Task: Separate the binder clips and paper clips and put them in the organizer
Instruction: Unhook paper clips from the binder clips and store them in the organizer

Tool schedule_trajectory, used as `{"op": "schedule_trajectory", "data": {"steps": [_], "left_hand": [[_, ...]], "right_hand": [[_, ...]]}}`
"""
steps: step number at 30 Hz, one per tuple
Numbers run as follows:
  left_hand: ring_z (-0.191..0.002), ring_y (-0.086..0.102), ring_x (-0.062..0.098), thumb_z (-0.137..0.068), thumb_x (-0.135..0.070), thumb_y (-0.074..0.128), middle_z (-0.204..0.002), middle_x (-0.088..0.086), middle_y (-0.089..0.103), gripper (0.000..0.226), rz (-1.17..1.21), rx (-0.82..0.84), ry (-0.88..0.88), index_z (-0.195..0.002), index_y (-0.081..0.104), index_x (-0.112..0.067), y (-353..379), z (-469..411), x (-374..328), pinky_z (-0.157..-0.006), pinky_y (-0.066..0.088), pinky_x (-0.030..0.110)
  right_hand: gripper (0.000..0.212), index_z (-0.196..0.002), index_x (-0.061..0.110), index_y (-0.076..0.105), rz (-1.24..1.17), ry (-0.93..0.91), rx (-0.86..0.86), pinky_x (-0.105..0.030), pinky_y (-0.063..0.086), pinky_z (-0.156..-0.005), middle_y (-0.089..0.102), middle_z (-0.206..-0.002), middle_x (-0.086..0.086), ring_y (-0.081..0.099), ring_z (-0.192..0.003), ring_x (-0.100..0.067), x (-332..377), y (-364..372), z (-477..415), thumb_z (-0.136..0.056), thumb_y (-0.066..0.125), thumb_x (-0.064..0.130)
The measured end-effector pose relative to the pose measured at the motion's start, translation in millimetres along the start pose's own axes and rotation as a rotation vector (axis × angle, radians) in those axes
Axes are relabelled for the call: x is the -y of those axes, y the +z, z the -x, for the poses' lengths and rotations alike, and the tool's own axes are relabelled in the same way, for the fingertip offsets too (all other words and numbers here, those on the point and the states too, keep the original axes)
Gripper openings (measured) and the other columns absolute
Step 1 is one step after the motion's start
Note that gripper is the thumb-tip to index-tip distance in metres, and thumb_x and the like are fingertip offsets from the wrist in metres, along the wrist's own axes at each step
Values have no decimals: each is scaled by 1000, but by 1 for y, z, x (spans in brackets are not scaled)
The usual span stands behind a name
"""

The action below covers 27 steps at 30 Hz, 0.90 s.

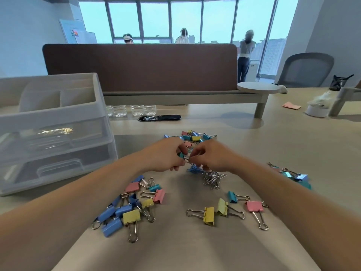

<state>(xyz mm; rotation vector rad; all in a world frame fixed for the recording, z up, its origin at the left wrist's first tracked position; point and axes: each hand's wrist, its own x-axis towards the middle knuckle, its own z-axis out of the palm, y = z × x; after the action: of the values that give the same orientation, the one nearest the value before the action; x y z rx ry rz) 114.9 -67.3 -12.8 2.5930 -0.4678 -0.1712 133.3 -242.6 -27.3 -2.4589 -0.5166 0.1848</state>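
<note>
Left hand (166, 154) grip pinches teal binder clip (180, 155), mostly hidden; right hand (214, 156) grip pinches silver wire (188, 159), identity unclear.

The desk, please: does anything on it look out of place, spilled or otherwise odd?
Nothing looks damaged, but binder clips lie scattered in loose, colour-mixed heaps across the desk, and silver paper clips sit tangled in a clump beside the right hand, outside the organizer.
</note>
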Motion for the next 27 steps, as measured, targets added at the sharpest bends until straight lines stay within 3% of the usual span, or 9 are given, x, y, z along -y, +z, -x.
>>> {"op": "schedule_trajectory", "data": {"steps": [4,8,12,17,20,23,27], "left_hand": [[-64,65,10,-92,-17,65,-77,1,70,20,44,16,-7,-109,55,-17,-7,16,10,-62,52,25],[-76,62,11,-97,-25,56,-88,-2,64,4,-57,-53,-36,-95,56,-22,-17,32,21,-71,53,29],[-81,64,16,-98,-20,50,-84,-1,65,12,-117,-113,-115,-93,60,-19,-29,39,35,-73,52,31],[-80,59,10,-97,-17,52,-83,-8,59,12,-134,-116,-125,-94,63,-16,-31,37,46,-68,43,23],[-81,56,9,-96,-17,53,-90,-5,60,9,-176,-95,-115,-95,62,-17,-27,31,47,-72,41,23],[-95,57,15,-95,-18,55,-107,1,62,16,-226,-80,-109,-107,64,-13,-22,21,47,-84,46,28],[-107,57,21,-97,-18,51,-119,6,61,25,-268,-52,-100,-118,64,-13,-17,-1,45,-94,48,36]], "right_hand": [[6,-92,11,72,-124,-34,65,-13,46,-52,73,-80,0,62,-62,-9,14,6,4,-91,67,14],[11,-95,7,72,5,-73,131,-10,42,-48,71,-78,0,60,-58,-7,32,22,5,-93,64,15],[17,-101,10,73,82,-137,181,-15,41,-57,60,-71,12,52,-58,0,51,42,3,-92,66,22],[22,-106,13,76,137,-226,219,-6,37,-54,62,-73,14,50,-50,11,64,50,-2,-93,63,24],[18,-104,11,76,111,-199,134,-11,40,-60,66,-77,10,52,-53,9,56,46,-9,-94,63,19],[17,-103,13,76,174,-127,42,-17,42,-69,73,-96,3,53,-66,4,39,37,-19,-93,64,20],[15,-100,14,75,228,-19,-50,-10,36,-60,69,-94,5,52,-71,3,15,19,-30,-95,62,17]]}}
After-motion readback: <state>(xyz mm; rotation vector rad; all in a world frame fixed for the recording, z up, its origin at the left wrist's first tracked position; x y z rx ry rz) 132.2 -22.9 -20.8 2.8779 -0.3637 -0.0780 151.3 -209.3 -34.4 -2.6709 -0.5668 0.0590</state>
